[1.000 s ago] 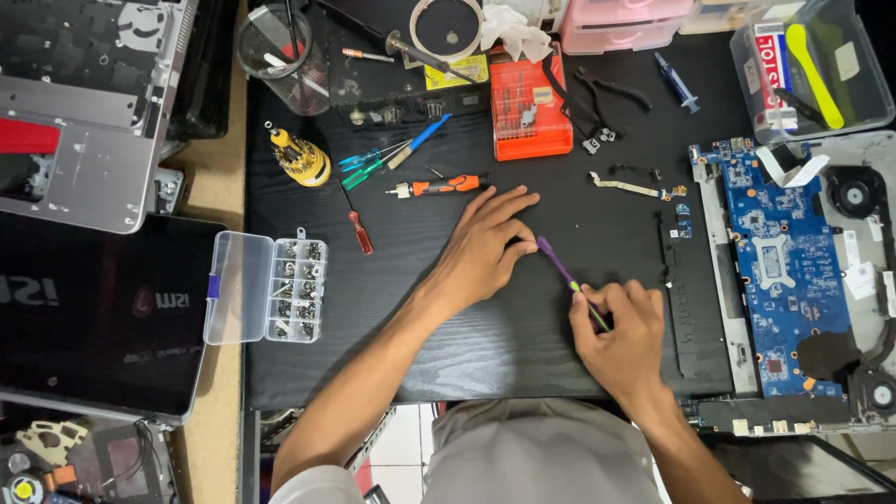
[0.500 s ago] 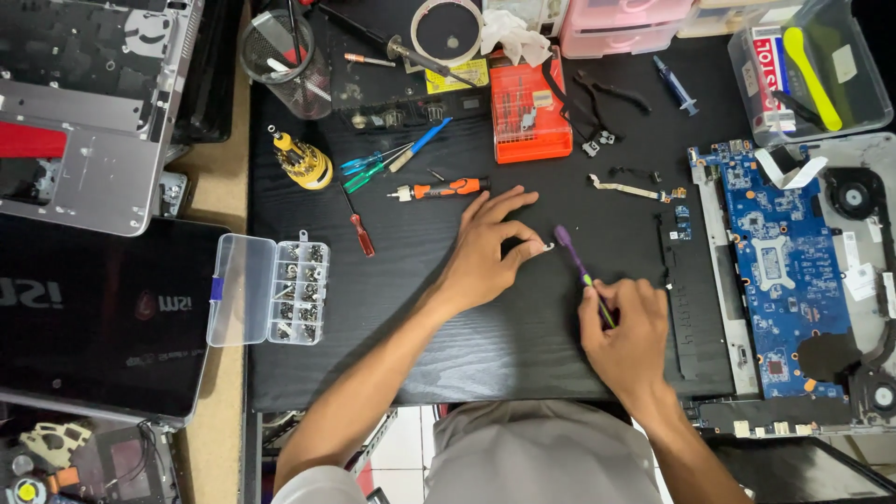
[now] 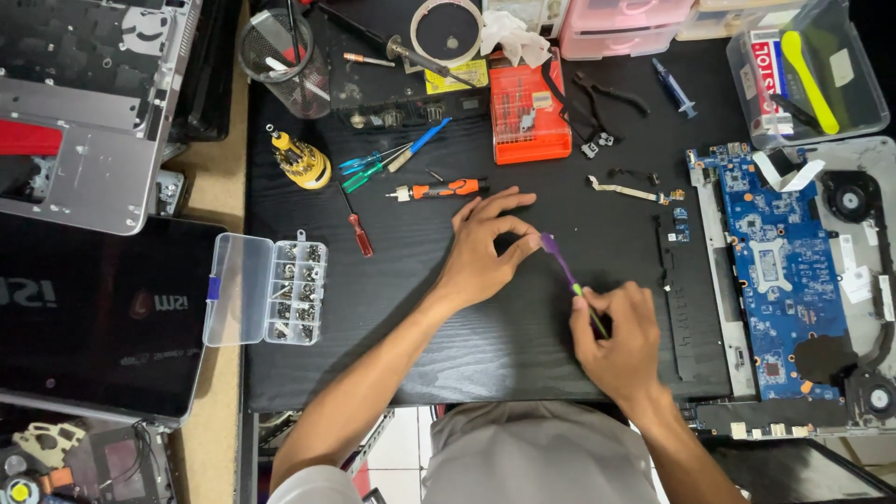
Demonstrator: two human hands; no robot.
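A closed laptop [image 3: 93, 317] lies off the mat's [image 3: 420, 345] left edge, a grey laptop base [image 3: 84, 112] above it. A clear screw box [image 3: 266, 289] overlaps the mat's left edge. Near the far left corner stands a mesh cup [image 3: 285, 61] of tools; below it lie a yellow driver [image 3: 301, 161], a small red screwdriver [image 3: 357, 229], blue and green tools [image 3: 392, 159], and an orange screwdriver [image 3: 439, 189].

The left hand [image 3: 481, 252] rests at mid-mat, fingers spread and curled, thumb and forefinger pinched at the tip of a purple tool [image 3: 557, 261]; whether something small sits between them cannot be told. The purple tool slants from there down to the right hand [image 3: 616, 341], which grips its green-and-dark lower end in a closed pinch near the mat's near edge.

An orange bit case [image 3: 530, 112] sits at the far edge, black pliers [image 3: 611, 98] and a blue syringe [image 3: 674, 89] to its right. A thin flex strip [image 3: 635, 192] lies right of centre. At the right edge lies an opened laptop chassis with a blue board [image 3: 779, 271] and fans [image 3: 851, 198]. A clear tub [image 3: 812, 75] sits in the far right corner.
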